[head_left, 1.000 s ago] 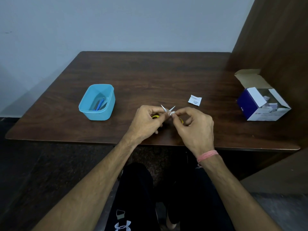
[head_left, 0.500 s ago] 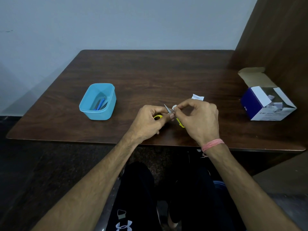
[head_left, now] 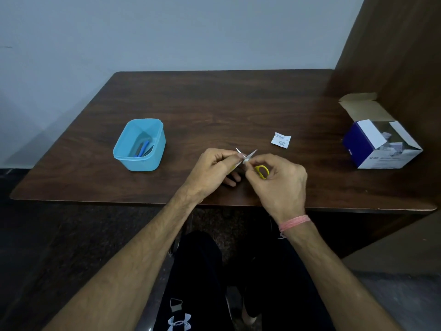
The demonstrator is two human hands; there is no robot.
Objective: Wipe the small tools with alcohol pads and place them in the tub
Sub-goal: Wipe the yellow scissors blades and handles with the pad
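At the left of the table (head_left: 214, 103) sits the blue tub (head_left: 139, 145), with a few slim tools (head_left: 142, 149), blue among them, lying along its floor. To its right, near the front edge, the left hand (head_left: 210, 173) is closed on one side of a small pair of scissors (head_left: 247, 156); its fingers are curled and the handle it holds is mostly hidden. The blades stand open in a narrow V, tips pointing away from the person and up. Just beside it, the right hand (head_left: 279, 185) pinches a small white pad (head_left: 246, 160) between thumb and forefinger, pressed where the two blades cross; a yellow handle loop (head_left: 261, 172) shows under its fingers. The hands touch or nearly touch at the scissors. The step in hand looks like wiping the blades, so the pad would travel along a blade's long axis, from the crossing out to the tip. The tub lies well off to the left of the scissors, on the left hand's side, so that hand, already holding the tool, seems better placed for the drop. Further right lies a torn white wrapper (head_left: 281, 140), flat on the wood, and at the far right an open box (head_left: 379, 144) of pads stands against the wooden panel.
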